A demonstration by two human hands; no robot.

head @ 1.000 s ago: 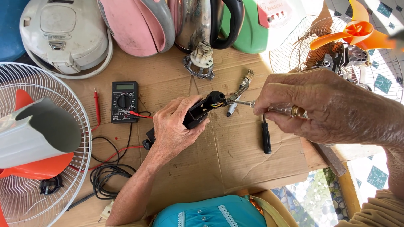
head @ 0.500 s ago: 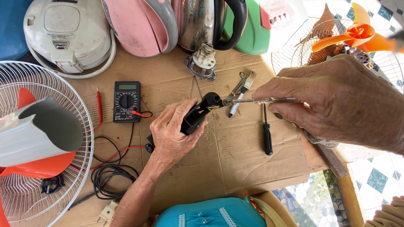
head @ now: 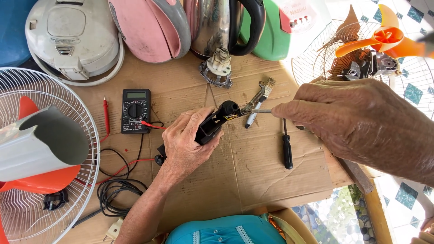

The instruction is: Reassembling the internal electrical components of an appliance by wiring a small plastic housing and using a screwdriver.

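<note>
- Two hands at work in the head view: my left hand [head: 187, 142] is closed around a black plastic part [head: 216, 123], holding it tilted just above the cardboard sheet [head: 253, 176].
- My right hand [head: 357, 122] pinches a thin metal tool [head: 260, 110], its tip at the part's upper end.
- A black screwdriver [head: 286, 147] lies below my right hand; a multimeter [head: 136, 110] sits to the left.

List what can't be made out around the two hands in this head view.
- Black plastic part: its lower half is wrapped by the left hand.
- Thin metal tool: its handle is buried in the right hand.
- Where the tool tip meets the part: too small to resolve.
- Right hand's fingers: undersides face away.
</note>
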